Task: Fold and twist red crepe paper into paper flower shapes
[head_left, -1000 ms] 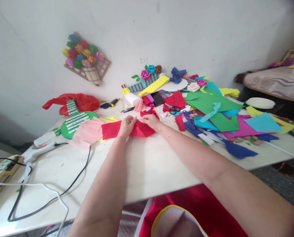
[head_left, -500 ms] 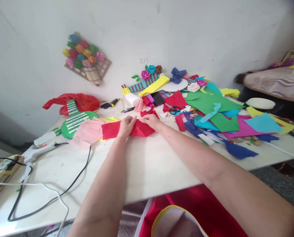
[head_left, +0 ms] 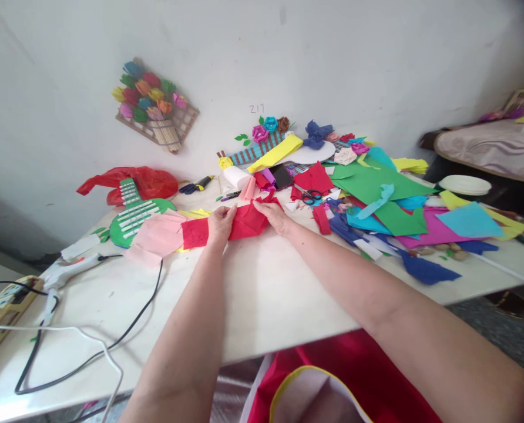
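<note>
A red crepe paper strip (head_left: 248, 222) lies across the middle of the white table (head_left: 262, 294). My left hand (head_left: 220, 223) pinches it near its middle, fingers closed on the paper. Just to the right, my right hand (head_left: 276, 216) grips the raised, crumpled part of the same strip. The strip's left end (head_left: 194, 232) rests flat, overlapping a pink paper sheet (head_left: 157, 234). Small red scraps (head_left: 262, 179) lie just beyond my hands.
A heap of coloured paper sheets (head_left: 376, 194) with scissors (head_left: 309, 195) covers the right of the table. A green paper guitar (head_left: 132, 214) and red plastic bag (head_left: 147, 179) lie at left. A glue gun (head_left: 74, 267) and black cable (head_left: 125, 329) trail near the left front.
Both hands have lifted and bunched the red paper's right part upward and slightly away from me; the strip now looks shorter and more crumpled between them.
</note>
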A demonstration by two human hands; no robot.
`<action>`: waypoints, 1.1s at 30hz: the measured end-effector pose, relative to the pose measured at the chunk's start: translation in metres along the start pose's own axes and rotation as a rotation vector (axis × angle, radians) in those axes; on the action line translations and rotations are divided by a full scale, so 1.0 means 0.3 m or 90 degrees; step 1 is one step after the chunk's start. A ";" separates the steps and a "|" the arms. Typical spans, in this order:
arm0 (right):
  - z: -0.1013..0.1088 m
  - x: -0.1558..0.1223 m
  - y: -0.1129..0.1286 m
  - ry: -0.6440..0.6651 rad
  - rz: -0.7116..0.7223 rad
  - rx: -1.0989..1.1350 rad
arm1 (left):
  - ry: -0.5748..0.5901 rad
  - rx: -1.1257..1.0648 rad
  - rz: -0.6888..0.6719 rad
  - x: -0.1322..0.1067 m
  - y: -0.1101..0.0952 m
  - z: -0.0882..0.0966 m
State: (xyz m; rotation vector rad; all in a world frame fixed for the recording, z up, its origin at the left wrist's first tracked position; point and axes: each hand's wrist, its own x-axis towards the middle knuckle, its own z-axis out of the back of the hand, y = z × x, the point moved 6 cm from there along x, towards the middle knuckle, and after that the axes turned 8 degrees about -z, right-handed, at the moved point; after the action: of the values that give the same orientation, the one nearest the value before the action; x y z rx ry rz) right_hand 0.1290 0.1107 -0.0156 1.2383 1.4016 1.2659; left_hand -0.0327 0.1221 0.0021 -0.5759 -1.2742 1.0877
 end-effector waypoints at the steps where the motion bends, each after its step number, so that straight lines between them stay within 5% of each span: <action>1: -0.001 0.002 -0.004 0.010 -0.016 0.020 | -0.034 -0.012 0.010 0.002 0.005 0.012; 11: -0.058 -0.015 -0.004 0.155 -0.052 0.024 | -0.198 -0.066 0.006 0.005 0.021 0.055; 18: -0.063 -0.005 -0.016 0.141 -0.023 -0.007 | -0.230 -0.058 0.029 0.000 0.037 0.056; 24: -0.029 0.010 -0.021 0.051 -0.024 0.009 | -0.122 -0.230 0.041 -0.014 0.014 0.000; 33: -0.028 0.001 -0.023 0.143 -0.077 0.027 | 0.127 -0.397 0.213 -0.051 0.032 -0.072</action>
State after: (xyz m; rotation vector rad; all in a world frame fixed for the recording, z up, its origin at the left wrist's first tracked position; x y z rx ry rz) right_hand 0.1200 0.1097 -0.0215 1.0469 1.6455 1.3285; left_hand -0.0143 0.1174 -0.0186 -1.3723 -1.3644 0.8564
